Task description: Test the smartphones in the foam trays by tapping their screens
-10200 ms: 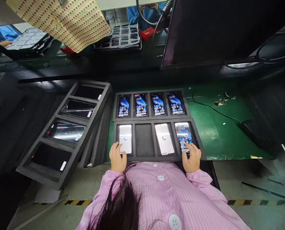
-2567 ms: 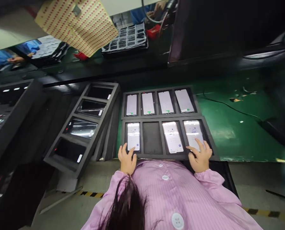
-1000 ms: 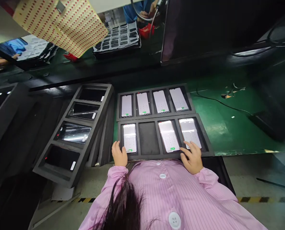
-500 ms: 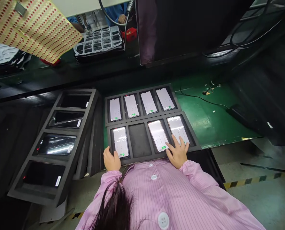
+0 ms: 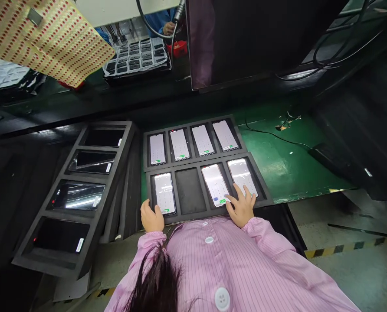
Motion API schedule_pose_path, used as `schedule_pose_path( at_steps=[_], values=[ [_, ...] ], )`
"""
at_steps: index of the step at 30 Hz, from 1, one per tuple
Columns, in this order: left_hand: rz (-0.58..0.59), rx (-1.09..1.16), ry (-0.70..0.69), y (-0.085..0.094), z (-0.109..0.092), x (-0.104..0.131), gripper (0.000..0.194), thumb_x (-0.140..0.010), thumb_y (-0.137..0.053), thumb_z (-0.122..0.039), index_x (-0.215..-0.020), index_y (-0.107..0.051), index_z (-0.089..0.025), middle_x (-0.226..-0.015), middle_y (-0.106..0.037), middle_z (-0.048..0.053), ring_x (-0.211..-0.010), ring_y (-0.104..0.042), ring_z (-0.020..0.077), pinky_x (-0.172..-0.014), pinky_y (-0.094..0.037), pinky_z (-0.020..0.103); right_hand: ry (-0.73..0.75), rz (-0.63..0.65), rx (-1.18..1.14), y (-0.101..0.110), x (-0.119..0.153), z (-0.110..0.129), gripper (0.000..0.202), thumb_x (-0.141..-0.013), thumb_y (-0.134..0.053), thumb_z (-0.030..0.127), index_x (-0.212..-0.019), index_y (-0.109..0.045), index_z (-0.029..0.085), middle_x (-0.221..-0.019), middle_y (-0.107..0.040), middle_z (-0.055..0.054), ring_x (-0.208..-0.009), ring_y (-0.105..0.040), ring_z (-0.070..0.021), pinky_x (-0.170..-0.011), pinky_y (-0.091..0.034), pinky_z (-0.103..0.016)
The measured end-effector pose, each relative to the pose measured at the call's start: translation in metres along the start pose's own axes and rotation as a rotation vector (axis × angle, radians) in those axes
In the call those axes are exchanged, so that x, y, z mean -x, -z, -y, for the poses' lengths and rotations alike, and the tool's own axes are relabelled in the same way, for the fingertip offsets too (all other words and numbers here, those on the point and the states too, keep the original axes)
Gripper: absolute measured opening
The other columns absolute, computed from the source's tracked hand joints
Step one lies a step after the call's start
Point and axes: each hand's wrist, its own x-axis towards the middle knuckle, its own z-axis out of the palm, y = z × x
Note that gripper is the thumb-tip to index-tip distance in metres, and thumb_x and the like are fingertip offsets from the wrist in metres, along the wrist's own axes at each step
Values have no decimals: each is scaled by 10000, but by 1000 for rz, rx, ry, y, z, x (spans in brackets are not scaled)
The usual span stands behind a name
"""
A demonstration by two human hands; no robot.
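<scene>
Phones [image 5: 165,193] with lit white screens lie around the centre of the frame, three in the near tray [image 5: 198,214] and four in the far tray [image 5: 167,149] just above it; the near three sit in its first, third and fourth compartments from the left; both hands are well apart, fingers loose and spread; the left hand [image 5: 152,216] is at the near tray's lower left corner, thumb just beside the leftmost phone; the right hand [image 5: 241,208] reaches over the lower end of the rightmost phone [image 5: 242,173], one fingertip at the lower right corner of the third phone [image 5: 215,185], near its green button; whether the fingertips touch glass, I cannot tell; at the left of the frame, a slanting tray [image 5: 79,177] bears four dark-screened phones [image 5: 61,234]; a red-dotted sheet [image 5: 50,39] hangs at upper left.
</scene>
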Motion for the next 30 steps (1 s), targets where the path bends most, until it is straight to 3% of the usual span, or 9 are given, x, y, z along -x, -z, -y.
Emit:
schedule_pose_path(
  at_steps=[14, 19, 21, 23, 27, 30],
  values=[
    [-45, 0, -10, -4, 4, 1, 403, -813, -408, -286, -1181, -469, -133, -1204, -486, 143, -1141, -457, 259, -961, -368, 412, 206, 201, -27, -1, -12, 12, 323, -800, -455, 284, -1070, -629, 315, -1415, -326, -54, -1283, -206, -370, -931, -197, -676],
    [-40, 6, 1, -4, 5, 1, 400, -813, -406, -283, -1181, -471, -139, -1205, -484, 140, -1136, -460, 256, -956, -371, 410, 41, -46, -20, -3, -6, 4, 242, -796, -453, 252, -820, -691, 216, -1308, -463, -89, -1252, -286, -358, -948, -207, -652],
    [-35, 1, 4, -4, 5, 1, 404, -815, -403, -283, -1184, -466, -132, -1205, -481, 145, -1142, -454, 256, -964, -365, 412, -11, -79, -4, -3, -4, 2, 247, -801, -453, 253, -756, -691, 201, -1291, -480, -97, -1244, -298, -367, -938, -201, -666],
    [-27, -4, -2, -4, 4, 1, 402, -818, -398, -285, -1183, -464, -129, -1203, -480, 149, -1147, -449, 253, -969, -360, 411, 28, -44, -26, -3, -4, 3, 253, -802, -452, 255, -771, -700, 216, -1309, -463, -86, -1255, -281, -363, -946, -197, -660],
    [-32, -3, -15, -4, 4, 1, 400, -817, -398, -281, -1183, -463, -132, -1200, -480, 146, -1147, -447, 252, -968, -358, 412, 250, 144, -104, -1, -6, 7, 260, -797, -459, 287, -901, -698, 283, -1376, -390, -49, -1282, -222, -359, -945, -212, -649],
    [-43, 3, -21, -4, 5, 1, 398, -813, -401, -279, -1177, -467, -132, -1194, -486, 143, -1135, -456, 254, -960, -365, 411, 214, 115, -100, -1, -6, 7, 267, -807, -445, 290, -885, -700, 275, -1367, -401, -55, -1279, -228, -359, -940, -206, -658]
  ],
)
